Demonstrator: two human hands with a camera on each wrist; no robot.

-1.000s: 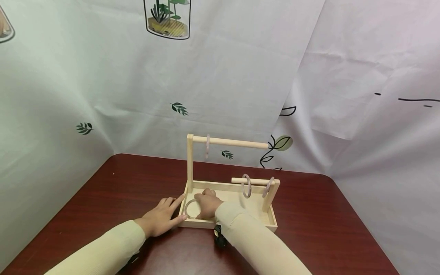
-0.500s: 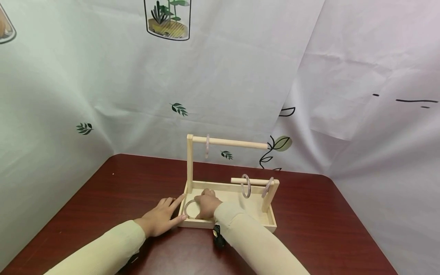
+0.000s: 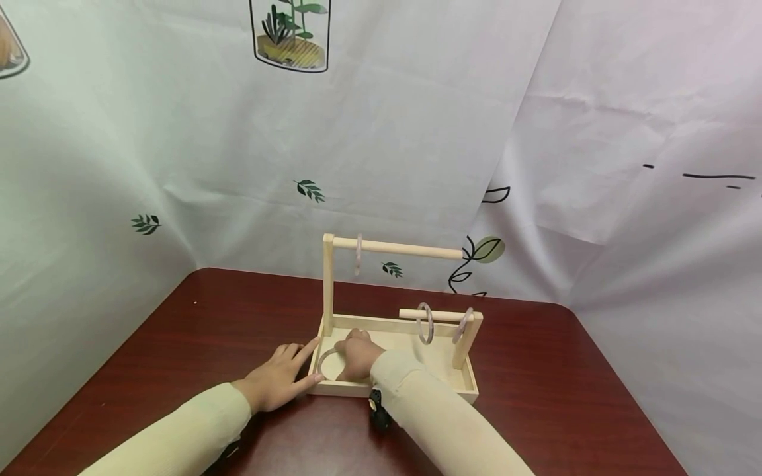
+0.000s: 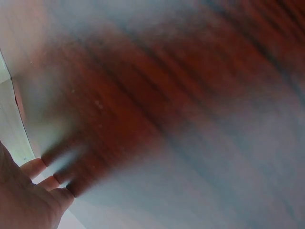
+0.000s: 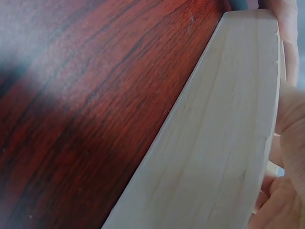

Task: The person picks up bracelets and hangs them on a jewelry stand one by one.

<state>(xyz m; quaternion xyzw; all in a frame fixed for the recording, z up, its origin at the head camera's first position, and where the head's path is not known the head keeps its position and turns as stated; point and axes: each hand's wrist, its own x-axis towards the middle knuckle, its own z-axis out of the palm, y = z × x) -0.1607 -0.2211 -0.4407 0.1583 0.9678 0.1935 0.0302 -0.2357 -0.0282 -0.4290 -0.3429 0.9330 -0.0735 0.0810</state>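
In the head view, a low wooden tray (image 3: pixel 339 389) carries a tall post (image 3: pixel 329 284) and a short post (image 3: pixel 468 340), each with a horizontal rod. My right hand (image 3: pixel 359 357) reaches into the left half of the tray, fingers curled around the right side of a pale bangle (image 3: pixel 324 360) lying there; the fingertips are hidden. With fingers spread and fairly straight, my left hand (image 3: pixel 276 380) rests against the tray's left end. One bangle (image 3: pixel 358 254) hangs on the upper rod (image 3: pixel 411 249). A second bangle (image 3: pixel 425 324) and a third bangle (image 3: pixel 463 326) hang on the lower rod (image 3: pixel 411 313).
The dark red wooden table (image 3: pixel 250 311) stretches around the tray on all sides. A white printed cloth (image 3: pixel 387 152) hangs behind and along both sides. In the right wrist view, the tray's front wall (image 5: pixel 209 129) stands between the camera and the fingers.
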